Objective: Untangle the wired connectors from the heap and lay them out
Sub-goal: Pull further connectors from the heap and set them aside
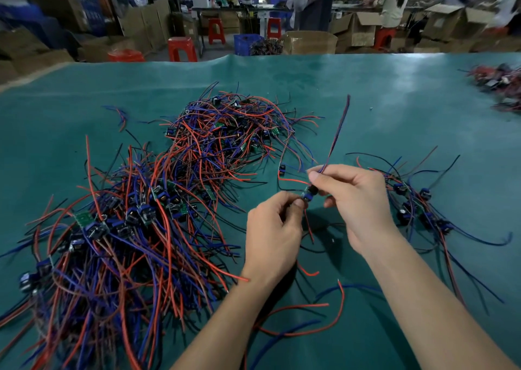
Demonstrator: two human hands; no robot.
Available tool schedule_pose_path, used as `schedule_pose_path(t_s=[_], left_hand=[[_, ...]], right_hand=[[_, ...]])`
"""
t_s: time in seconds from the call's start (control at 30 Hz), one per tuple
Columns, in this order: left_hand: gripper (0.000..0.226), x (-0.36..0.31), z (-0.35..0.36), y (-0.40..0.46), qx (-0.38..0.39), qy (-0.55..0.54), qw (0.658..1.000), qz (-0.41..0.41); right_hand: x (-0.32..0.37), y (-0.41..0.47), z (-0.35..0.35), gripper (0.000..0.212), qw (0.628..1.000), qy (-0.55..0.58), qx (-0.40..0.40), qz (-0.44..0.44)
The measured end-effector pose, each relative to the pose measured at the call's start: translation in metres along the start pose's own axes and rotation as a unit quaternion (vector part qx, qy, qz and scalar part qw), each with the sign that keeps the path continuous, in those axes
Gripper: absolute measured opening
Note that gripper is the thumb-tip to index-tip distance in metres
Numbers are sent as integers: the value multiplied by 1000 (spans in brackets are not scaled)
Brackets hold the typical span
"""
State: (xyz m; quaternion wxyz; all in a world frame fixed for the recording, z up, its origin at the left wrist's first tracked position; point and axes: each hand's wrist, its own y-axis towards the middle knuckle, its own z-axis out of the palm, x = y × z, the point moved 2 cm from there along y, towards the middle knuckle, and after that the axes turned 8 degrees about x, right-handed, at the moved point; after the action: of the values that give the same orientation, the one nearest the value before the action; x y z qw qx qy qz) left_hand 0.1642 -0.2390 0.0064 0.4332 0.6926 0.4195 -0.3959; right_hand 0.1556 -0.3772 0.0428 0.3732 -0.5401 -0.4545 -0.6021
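connector [309,193] pinched between left hand [272,228] and right hand [356,200]; heap [158,200] lies left of the grip.

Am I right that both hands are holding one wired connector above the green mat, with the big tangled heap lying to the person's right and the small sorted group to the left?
Not quite: the sides are swapped. The head view shows the big tangled heap on the person's left and the small sorted group on the right. The rest holds: the left hand and right hand hold one wired connector above the green mat.
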Motion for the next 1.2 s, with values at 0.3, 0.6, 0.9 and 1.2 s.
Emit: schedule_pose_path(t_s=[0.3, 0.6, 0.9, 1.2], left_hand=[[16, -2, 2, -3, 7, 50, 998, 21], [16, -3, -3, -3, -64, -19, 998, 3], [19, -4, -1, 0, -28, -2, 1000, 10], [18, -9, 0, -4, 12, 29, 999, 25]], right_hand=[[5, 11, -57, 14, 963, -1, -239, -125], [5, 4, -24, 17, 993, 35, -93, 55], [0, -4, 0, 12, 998, -21, 58, -33], [48, -6, -34, 22, 967, 40, -143, -205]])
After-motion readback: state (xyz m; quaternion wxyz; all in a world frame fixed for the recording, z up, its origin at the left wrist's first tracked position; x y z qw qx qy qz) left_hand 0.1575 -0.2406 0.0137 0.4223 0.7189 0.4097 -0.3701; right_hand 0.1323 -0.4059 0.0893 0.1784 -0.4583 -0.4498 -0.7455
